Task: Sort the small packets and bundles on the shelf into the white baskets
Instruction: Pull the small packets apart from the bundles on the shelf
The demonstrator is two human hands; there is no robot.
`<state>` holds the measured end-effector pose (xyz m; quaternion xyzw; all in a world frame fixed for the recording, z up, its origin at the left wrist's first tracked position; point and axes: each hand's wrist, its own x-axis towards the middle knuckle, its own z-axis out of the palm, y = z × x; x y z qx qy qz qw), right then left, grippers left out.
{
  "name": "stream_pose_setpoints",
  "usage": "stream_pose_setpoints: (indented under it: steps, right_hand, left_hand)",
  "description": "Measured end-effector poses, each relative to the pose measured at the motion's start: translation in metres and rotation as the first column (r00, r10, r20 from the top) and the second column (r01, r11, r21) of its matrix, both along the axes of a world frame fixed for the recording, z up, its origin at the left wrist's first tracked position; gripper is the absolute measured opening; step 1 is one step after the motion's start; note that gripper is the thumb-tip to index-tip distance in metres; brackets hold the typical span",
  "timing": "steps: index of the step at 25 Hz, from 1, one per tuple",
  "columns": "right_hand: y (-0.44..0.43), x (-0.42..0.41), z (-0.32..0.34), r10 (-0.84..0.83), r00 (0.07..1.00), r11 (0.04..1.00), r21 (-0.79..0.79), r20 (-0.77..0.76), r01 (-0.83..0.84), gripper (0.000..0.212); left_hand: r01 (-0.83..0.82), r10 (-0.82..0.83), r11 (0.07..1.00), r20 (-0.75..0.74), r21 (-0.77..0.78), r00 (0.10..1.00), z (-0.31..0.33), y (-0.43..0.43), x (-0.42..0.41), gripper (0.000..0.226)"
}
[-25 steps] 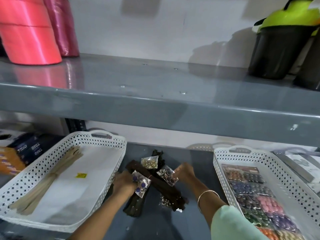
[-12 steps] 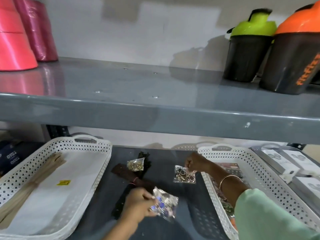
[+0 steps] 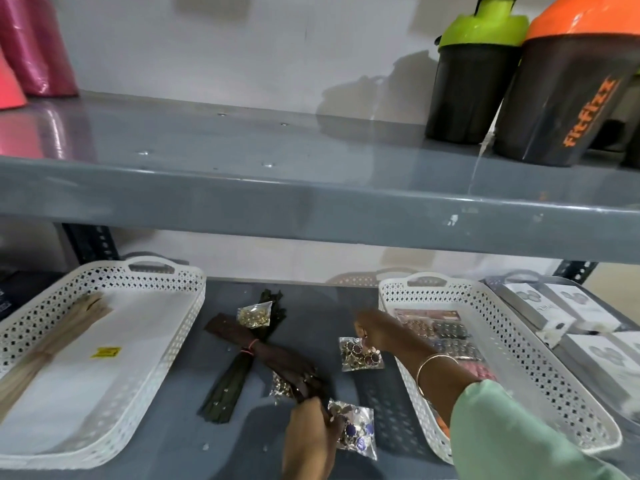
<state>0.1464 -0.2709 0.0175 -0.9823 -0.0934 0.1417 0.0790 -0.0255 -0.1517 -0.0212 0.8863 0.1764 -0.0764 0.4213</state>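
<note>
My left hand point(image 3: 310, 436) grips a clear packet of blue stones point(image 3: 356, 429) low in the middle of the shelf. My right hand point(image 3: 375, 329) pinches the top of a packet of dark round stones point(image 3: 360, 355) beside the right white basket point(image 3: 498, 344). Two crossed bundles, one brown point(image 3: 273, 356) and one dark green point(image 3: 228, 382), lie between the baskets. A packet of gold beads point(image 3: 254, 314) rests on them. Another small packet point(image 3: 282, 386) peeks out under the brown bundle. The left white basket point(image 3: 166, 341) holds a beige bundle point(image 3: 55, 341).
The right basket holds sheets of coloured stones point(image 3: 446, 336). White boxes point(image 3: 568, 310) lie right of it. The upper grey shelf point(image 3: 311, 202) overhangs the work area, carrying two shaker bottles point(image 3: 471, 84) at right and pink rolls point(image 3: 34, 50) at left.
My left hand lifted the blue-stone packet off the bundles and drew it toward me. My right hand carried the dark-stone packet right, up to the right basket's edge.
</note>
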Motion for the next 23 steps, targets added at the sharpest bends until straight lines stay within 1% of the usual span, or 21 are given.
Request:
stream_pose_setpoints:
  steps: [1,2,3,4,5,6,7,8,9,10,11,12,13,14,15,16,18,19,20,23]
  right_hand:
    - [0.001,-0.004,0.002,-0.011,1.000,1.000,0.009,0.018,0.011,0.024]
    - [0.004,-0.005,0.003,-0.009,1.000,1.000,0.026,0.020,0.008,0.027]
    - [0.008,-0.004,0.004,0.009,0.998,0.999,0.044,0.062,-0.012,0.027]
    - [0.014,-0.002,0.007,0.019,0.997,0.996,0.082,0.081,-0.026,0.027]
    - [0.021,0.002,0.009,0.034,0.996,0.989,0.138,0.086,-0.045,0.025]
    - [0.031,0.005,0.014,0.042,0.996,0.977,0.203,0.083,-0.058,0.022]
    - [0.042,0.008,0.018,0.037,0.995,0.958,0.281,0.093,-0.062,0.020]
    - [0.053,0.011,0.020,0.006,0.994,0.929,0.368,0.109,-0.046,0.017]
    - [0.065,0.012,0.021,-0.030,0.992,0.896,0.443,0.122,-0.027,0.016]
    - [0.079,0.015,0.022,-0.070,0.992,0.860,0.510,0.109,0.004,0.015]
    - [0.090,0.018,0.020,-0.113,0.991,0.825,0.563,0.072,0.053,0.014]
    - [0.104,0.022,0.016,-0.157,0.987,0.787,0.601,-0.017,0.136,0.011]
    - [0.118,0.026,0.013,-0.190,0.977,0.765,0.609,-0.101,0.212,0.007]
    - [0.130,0.027,0.009,-0.225,0.961,0.755,0.595,-0.163,0.277,0.012]
    - [0.139,0.032,0.000,-0.246,0.951,0.755,0.578,-0.186,0.308,0.020]
    - [0.148,0.037,-0.007,-0.257,0.949,0.757,0.572,-0.182,0.315,0.023]
    - [0.160,0.047,-0.019,-0.288,0.945,0.770,0.548,-0.157,0.326,0.018]
    - [0.166,0.047,-0.020,-0.307,0.941,0.765,0.552,-0.140,0.332,0.018]
    - [0.169,0.045,-0.020,-0.322,0.938,0.762,0.551,-0.132,0.339,0.022]
    - [0.176,0.039,-0.019,-0.349,0.934,0.789,0.515,-0.072,0.335,0.032]
  left_hand:
    - [0.039,-0.040,0.999,0.071,0.015,0.997,0.010,0.003,-0.005,0.036]
    - [-0.017,0.020,0.999,0.070,-0.043,0.997,0.009,0.006,-0.002,0.035]
    - [0.002,-0.001,1.000,0.083,-0.009,0.997,0.012,0.010,-0.001,0.034]
    - [0.011,-0.010,1.000,0.081,-0.013,0.997,0.012,0.017,-0.001,0.032]
    - [-0.029,0.031,0.999,0.110,-0.022,0.993,0.012,0.029,0.002,0.027]
    - [-0.094,0.096,0.995,0.108,-0.023,0.990,0.011,0.042,0.007,0.025]
    - [-0.141,0.142,0.990,0.117,-0.009,0.983,0.009,0.056,0.012,0.029]
    - [-0.177,0.176,0.984,0.129,-0.001,0.976,0.010,0.067,0.018,0.033]
    - [-0.192,0.187,0.981,0.133,0.028,0.973,0.010,0.077,0.022,0.028]
    - [-0.216,0.210,0.976,0.129,0.037,0.969,0.010,0.084,0.028,0.020]
    - [-0.228,0.223,0.973,0.097,0.040,0.970,0.009,0.087,0.034,0.018]
    - [-0.213,0.210,0.976,0.062,0.044,0.976,0.009,0.088,0.038,0.018]
    - [-0.191,0.190,0.981,0.037,0.045,0.981,0.009,0.088,0.042,0.020]
    - [-0.171,0.170,0.984,0.023,0.040,0.985,0.008,0.088,0.046,0.022]
    - [-0.152,0.151,0.988,0.021,0.039,0.988,0.009,0.086,0.048,0.025]
    - [-0.141,0.140,0.989,0.032,0.047,0.990,0.009,0.085,0.051,0.031]
    - [-0.126,0.125,0.990,0.021,0.056,0.992,0.008,0.083,0.053,0.044]
    - [-0.133,0.133,0.990,0.011,0.044,0.991,0.006,0.083,0.055,0.046]
    - [-0.138,0.138,0.990,0.003,0.025,0.990,0.003,0.084,0.057,0.046]
    - [-0.172,0.174,0.981,0.009,-0.094,0.985,-0.003,0.089,0.058,0.046]
